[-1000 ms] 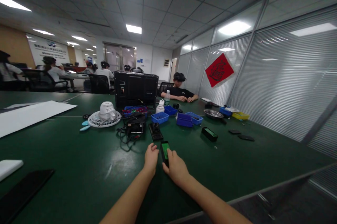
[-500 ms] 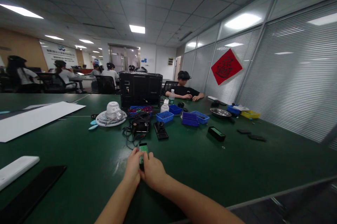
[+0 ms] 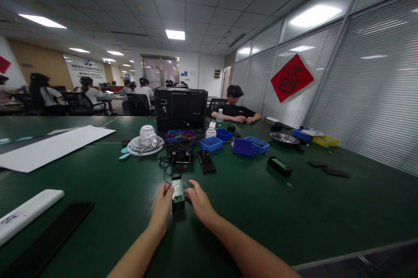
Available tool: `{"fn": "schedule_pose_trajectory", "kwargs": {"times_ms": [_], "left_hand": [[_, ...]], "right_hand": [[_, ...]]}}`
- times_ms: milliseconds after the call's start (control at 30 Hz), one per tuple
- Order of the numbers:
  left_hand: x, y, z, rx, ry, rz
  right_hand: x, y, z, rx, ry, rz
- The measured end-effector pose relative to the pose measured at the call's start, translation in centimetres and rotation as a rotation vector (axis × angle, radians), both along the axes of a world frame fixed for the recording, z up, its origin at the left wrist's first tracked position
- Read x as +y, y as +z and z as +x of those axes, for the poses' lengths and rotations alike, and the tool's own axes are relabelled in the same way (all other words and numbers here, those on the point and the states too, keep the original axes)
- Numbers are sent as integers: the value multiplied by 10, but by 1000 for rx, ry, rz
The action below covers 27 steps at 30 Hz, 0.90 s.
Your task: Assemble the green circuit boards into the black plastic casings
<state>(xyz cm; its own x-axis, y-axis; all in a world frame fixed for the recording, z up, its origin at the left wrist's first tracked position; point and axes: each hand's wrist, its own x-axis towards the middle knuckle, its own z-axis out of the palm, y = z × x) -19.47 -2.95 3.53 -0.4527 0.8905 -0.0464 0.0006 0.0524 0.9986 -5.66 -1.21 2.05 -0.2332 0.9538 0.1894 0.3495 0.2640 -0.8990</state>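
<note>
A small black case with a green circuit board in its top is in front of me, close to the table's near side. My left hand grips its left edge, thumb near the board and the other fingers partly hidden. To the right of the case, my right hand is open, its fingers spread and pointing toward the case, with nothing held. A similar black case with a green board lies farther off to the right.
Beyond my hands are a black power supply unit with cables, a black stand, blue bins, a white fan part and a metal bowl. A black monitor stands behind. Across the table sits a person.
My right hand has come off the black case and opened to the right, uncovering the circuit board. My left hand stays at the case. The view has turned slightly left.
</note>
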Motion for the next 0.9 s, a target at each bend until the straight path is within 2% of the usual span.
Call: {"fn": "schedule_pose_trajectory", "kwargs": {"times_ms": [67,167,233,300,400,467,533,600,767,900], "left_hand": [[-2,-6,5,188,-61,-14],[-2,-11,9,468,-69,-44],[-2,-11,11,551,-93,-72],[-2,-8,13,555,-126,-108],[-3,-5,19,482,-170,-107],[-4,-6,25,405,-216,-23],[-3,-9,31,281,-265,75],[-2,-12,33,116,-278,105],[3,-12,26,-216,-171,32],[3,-7,24,-413,-155,-21]], "right_hand": [[4,-3,0,93,65,-37],[8,-3,-2,255,118,-162],[12,-2,-3,355,64,-257],[15,0,-2,434,-53,-303],[21,3,3,538,-204,-331],[24,7,9,573,-270,-348],[26,9,14,558,-321,-341],[28,9,17,493,-359,-296],[32,0,17,279,-339,-160],[25,-1,12,2,-264,-110]]}}
